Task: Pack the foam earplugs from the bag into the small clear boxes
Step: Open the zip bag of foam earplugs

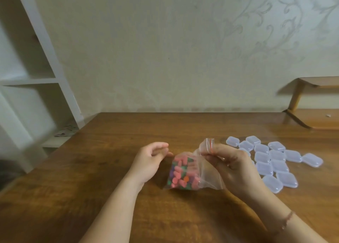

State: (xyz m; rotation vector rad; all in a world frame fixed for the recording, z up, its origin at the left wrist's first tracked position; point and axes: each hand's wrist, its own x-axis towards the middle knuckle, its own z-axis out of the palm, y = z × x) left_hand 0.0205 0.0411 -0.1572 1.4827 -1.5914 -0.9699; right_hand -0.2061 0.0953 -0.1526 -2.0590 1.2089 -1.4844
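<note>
So the right hand [231,162] is pinching the top corner of the bag [198,167], right by the red zip strip, and holding that end up off the bench [91,169]. The left hand [150,160] sits just beside the bag's other side with its fingers loosely curled and nothing in them, fingertips close to the plastic but I can't tell if they touch it. The bag's bottom looks like it rests on the wood, stuffed with foam earplugs [179,173], mostly pink with some green, purple and orange mixed in. Off to the right there's a cluster of small clear boxes [275,162] lying flat on the bench, lids shut as far as I can see. There's a thin bracelet [287,219] on the right wrist, a white shelf unit [31,68] at the left and a wooden riser [315,103] at the far right.
</note>
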